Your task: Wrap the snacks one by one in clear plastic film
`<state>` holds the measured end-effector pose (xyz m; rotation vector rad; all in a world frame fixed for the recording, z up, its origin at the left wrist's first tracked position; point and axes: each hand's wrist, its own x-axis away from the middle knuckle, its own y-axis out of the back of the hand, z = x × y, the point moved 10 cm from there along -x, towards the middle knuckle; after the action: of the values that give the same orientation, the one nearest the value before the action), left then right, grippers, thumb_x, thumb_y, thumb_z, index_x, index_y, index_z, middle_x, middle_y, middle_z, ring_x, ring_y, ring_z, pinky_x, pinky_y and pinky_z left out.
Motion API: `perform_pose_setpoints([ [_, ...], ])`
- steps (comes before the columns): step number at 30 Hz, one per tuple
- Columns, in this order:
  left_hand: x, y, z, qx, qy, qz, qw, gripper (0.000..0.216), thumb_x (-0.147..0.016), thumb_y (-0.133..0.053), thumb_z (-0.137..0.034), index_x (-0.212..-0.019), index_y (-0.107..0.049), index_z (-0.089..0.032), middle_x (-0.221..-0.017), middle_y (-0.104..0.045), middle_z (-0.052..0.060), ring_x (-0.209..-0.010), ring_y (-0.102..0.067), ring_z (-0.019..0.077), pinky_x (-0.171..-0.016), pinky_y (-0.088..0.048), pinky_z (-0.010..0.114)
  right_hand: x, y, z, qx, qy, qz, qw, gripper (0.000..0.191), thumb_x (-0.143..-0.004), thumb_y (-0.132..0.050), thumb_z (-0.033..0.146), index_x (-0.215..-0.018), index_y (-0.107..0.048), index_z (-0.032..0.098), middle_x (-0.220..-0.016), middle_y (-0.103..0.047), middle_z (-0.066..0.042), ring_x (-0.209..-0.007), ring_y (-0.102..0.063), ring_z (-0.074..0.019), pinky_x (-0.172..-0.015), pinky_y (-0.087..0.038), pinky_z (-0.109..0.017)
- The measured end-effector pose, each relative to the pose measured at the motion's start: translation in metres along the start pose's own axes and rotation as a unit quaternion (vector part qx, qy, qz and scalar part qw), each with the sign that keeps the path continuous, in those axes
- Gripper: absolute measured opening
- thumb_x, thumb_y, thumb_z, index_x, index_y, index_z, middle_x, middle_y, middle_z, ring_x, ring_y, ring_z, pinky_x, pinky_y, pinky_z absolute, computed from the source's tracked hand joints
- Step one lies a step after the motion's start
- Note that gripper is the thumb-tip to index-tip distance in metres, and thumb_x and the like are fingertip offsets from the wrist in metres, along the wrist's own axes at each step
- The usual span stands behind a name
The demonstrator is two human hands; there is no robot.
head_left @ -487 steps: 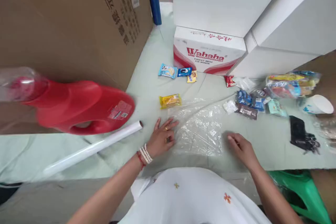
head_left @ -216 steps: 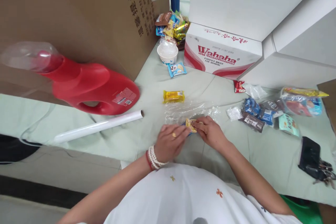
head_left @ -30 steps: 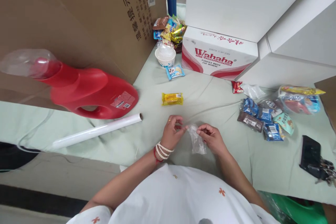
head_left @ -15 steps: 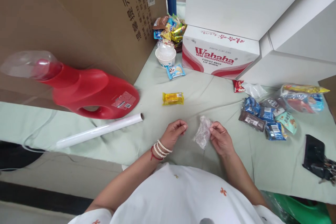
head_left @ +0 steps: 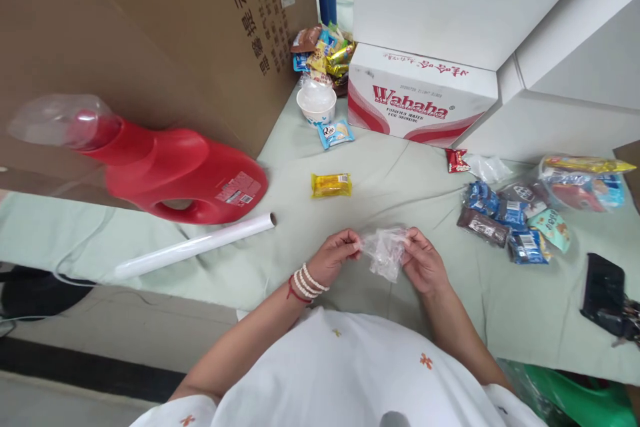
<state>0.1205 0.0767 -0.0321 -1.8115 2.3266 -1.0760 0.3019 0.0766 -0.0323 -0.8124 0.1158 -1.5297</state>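
Note:
A crumpled clear plastic bag (head_left: pixel 386 255) is stretched between my two hands, low over the front of the table. My left hand (head_left: pixel 334 257), with beaded bracelets at the wrist, pinches the bag's left corner. The upper right edge of the bag is caught between the thumb and fingers of my right hand (head_left: pixel 423 261). Just beyond the hands lies a yellow-wrapped snack (head_left: pixel 331 185). Farther back, a blue snack packet (head_left: pixel 336 134) rests against a white paper cup (head_left: pixel 317 107).
On the left lie a red detergent bottle (head_left: pixel 185 173) and a white roll (head_left: pixel 195 245), near a large cardboard box (head_left: pixel 150 27). A Wahaha box (head_left: pixel 420 97) stands behind. Several wrapped snacks (head_left: pixel 510 213) and a phone (head_left: pixel 603 293) with keys are on the right.
My left hand, apart from the bag before, now grips its left corner. The bag has been spread sideways between both hands. The view has shifted slightly.

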Motion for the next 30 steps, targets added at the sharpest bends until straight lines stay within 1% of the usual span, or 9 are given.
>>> perform_pose_setpoints([
  [5, 0.006, 0.009, -0.001, 0.076, 0.031, 0.013, 0.997, 0.027, -0.066, -0.083, -0.031, -0.072, -0.06, -0.016, -0.1, -0.066, 0.006, -0.089, -0.065, 0.019, -0.078, -0.057, 0.034, -0.001, 0.019, 0.007, 0.036, -0.006, -0.014, 0.999, 0.03, -0.071, -0.09, 0.038, -0.086, -0.068, 0.026, -0.073, -0.06, 0.005, -0.054, -0.049, -0.0098, -0.05, -0.044, -0.022],
  [9, 0.001, 0.013, 0.005, 0.097, 0.048, -0.021, 0.994, 0.034, -0.068, -0.08, -0.039, -0.08, -0.056, -0.018, -0.102, -0.068, 0.006, -0.088, -0.069, 0.0217, -0.076, -0.059, 0.037, 0.0, 0.016, 0.018, 0.129, 0.074, -0.019, 0.989, 0.026, -0.077, -0.086, 0.041, -0.085, -0.067, 0.025, -0.074, -0.06, 0.003, -0.064, -0.053, -0.0123, -0.062, -0.046, -0.025],
  [12, -0.004, 0.015, 0.008, 0.052, 0.054, -0.072, 0.995, 0.047, -0.074, -0.077, -0.053, -0.102, -0.055, -0.022, -0.107, -0.067, 0.005, -0.086, -0.069, 0.0202, -0.073, -0.058, 0.036, 0.006, 0.004, 0.026, 0.218, 0.136, -0.015, 0.966, 0.021, -0.084, -0.08, 0.041, -0.085, -0.067, 0.024, -0.078, -0.06, 0.001, -0.072, -0.052, -0.0141, -0.068, -0.044, -0.026],
  [16, -0.012, 0.014, 0.007, -0.082, 0.037, -0.119, 0.989, 0.07, -0.058, -0.09, -0.027, -0.119, -0.056, -0.022, -0.095, -0.064, -0.001, -0.075, -0.061, 0.0117, -0.069, -0.051, 0.026, 0.012, -0.016, 0.026, 0.268, 0.158, 0.023, 0.95, 0.018, -0.087, -0.077, 0.04, -0.084, -0.068, 0.024, -0.082, -0.059, 0.0, -0.076, -0.052, -0.0154, -0.071, -0.042, -0.027],
  [20, -0.02, 0.003, 0.01, -0.115, 0.024, -0.082, 0.99, 0.044, -0.049, -0.082, -0.009, -0.091, -0.068, -0.015, -0.064, -0.055, -0.008, -0.059, -0.046, 0.0069, -0.058, -0.035, 0.021, 0.007, -0.011, 0.025, 0.192, 0.129, -0.005, 0.973, 0.022, -0.08, -0.083, 0.041, -0.081, -0.068, 0.024, -0.078, -0.058, 0.001, -0.073, -0.052, -0.0142, -0.07, -0.043, -0.026],
  [23, -0.018, 0.009, 0.01, -0.078, 0.013, -0.103, 0.992, 0.028, -0.049, -0.08, -0.012, -0.07, -0.062, -0.016, -0.056, -0.049, -0.009, -0.053, -0.038, 0.0052, -0.051, -0.026, 0.02, -0.001, 0.007, 0.016, 0.06, 0.061, -0.048, 0.995, 0.027, -0.072, -0.088, 0.039, -0.079, -0.067, 0.023, -0.075, -0.058, 0.002, -0.068, -0.052, -0.0121, -0.065, -0.045, -0.024],
  [25, -0.015, 0.017, 0.006, -0.043, -0.001, -0.135, 0.99, 0.031, -0.051, -0.082, -0.018, -0.064, -0.054, -0.018, -0.054, -0.044, -0.011, -0.05, -0.033, 0.0045, -0.048, -0.022, 0.02, -0.003, 0.017, 0.008, 0.002, 0.014, -0.072, 0.997, 0.029, -0.067, -0.091, 0.034, -0.077, -0.066, 0.021, -0.074, -0.058, 0.002, -0.065, -0.05, -0.0105, -0.058, -0.044, -0.022],
  [27, -0.012, 0.026, 0.001, -0.008, -0.013, -0.168, 0.986, 0.036, -0.053, -0.086, -0.025, -0.062, -0.051, -0.018, -0.054, -0.043, -0.01, -0.048, -0.033, 0.0045, -0.046, -0.023, 0.02, -0.002, 0.027, 0.004, -0.02, -0.009, -0.096, 0.995, 0.031, -0.064, -0.092, 0.031, -0.075, -0.065, 0.02, -0.072, -0.057, 0.002, -0.061, -0.048, -0.009, -0.051, -0.039, -0.019],
  [30, -0.01, 0.038, -0.006, 0.043, -0.033, -0.211, 0.976, 0.039, -0.055, -0.089, -0.035, -0.067, -0.057, -0.018, -0.06, -0.054, -0.007, -0.054, -0.049, 0.0073, -0.05, -0.037, 0.021, 0.006, 0.04, 0.006, -0.006, 0.007, -0.133, 0.991, 0.031, -0.063, -0.092, 0.03, -0.075, -0.065, 0.02, -0.069, -0.055, 0.003, -0.058, -0.044, -0.0081, -0.046, -0.033, -0.018],
])
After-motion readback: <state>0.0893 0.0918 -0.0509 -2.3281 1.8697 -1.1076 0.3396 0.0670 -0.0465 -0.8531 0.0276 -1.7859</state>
